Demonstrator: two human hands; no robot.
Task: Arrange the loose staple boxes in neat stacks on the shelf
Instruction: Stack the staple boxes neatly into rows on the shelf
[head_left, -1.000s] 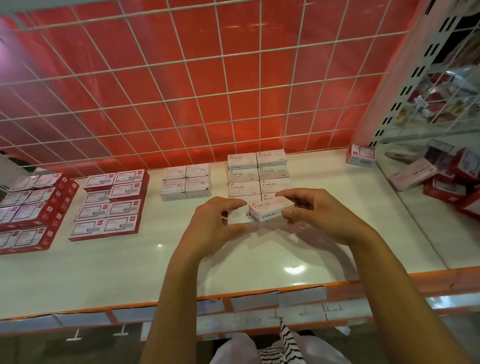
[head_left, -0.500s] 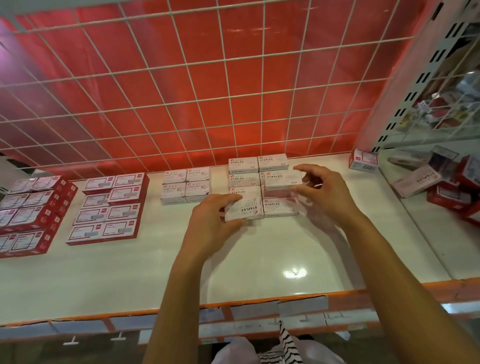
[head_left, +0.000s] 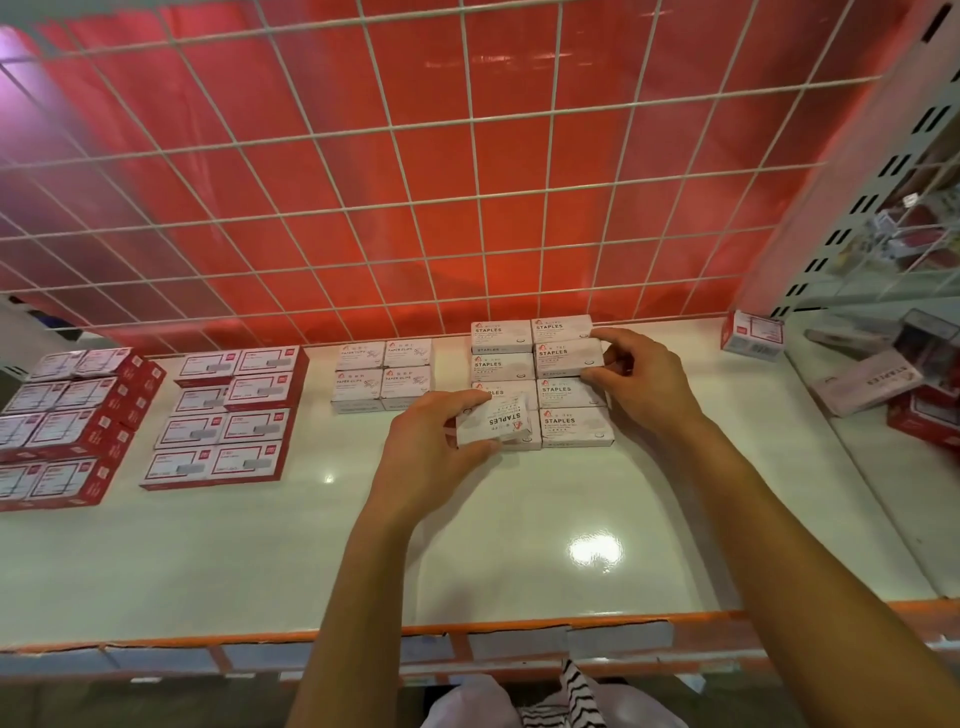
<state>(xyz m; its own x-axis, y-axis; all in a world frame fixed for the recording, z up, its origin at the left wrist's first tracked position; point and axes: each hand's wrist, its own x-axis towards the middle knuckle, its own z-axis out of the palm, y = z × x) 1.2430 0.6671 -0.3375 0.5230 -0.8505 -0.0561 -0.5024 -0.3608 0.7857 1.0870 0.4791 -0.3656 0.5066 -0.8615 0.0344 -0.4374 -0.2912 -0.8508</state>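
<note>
White staple boxes (head_left: 575, 427) lie in two columns on the shelf (head_left: 260, 545), near the red wire-grid back. My left hand (head_left: 434, 447) holds one staple box (head_left: 493, 423), label upside down and tilted, over the front of the left column. My right hand (head_left: 641, 382) reaches to the right column. Its thumb and forefinger pinch the right end of the second box from the back (head_left: 568, 358), which sits higher than its neighbours. One loose box (head_left: 753, 336) stands alone at the back right corner.
Paper clip boxes (head_left: 382, 375) sit just left of the staple columns. Red boxes in two groups (head_left: 228, 415) (head_left: 62, 421) fill the left side. An adjoining shelf on the right holds jumbled boxes (head_left: 872, 383). An orange rail (head_left: 519, 631) edges the shelf front.
Both hands moved from the shelf's middle to the staple columns. A box now lies at the front of the right column. My right hand shifted back to the second box.
</note>
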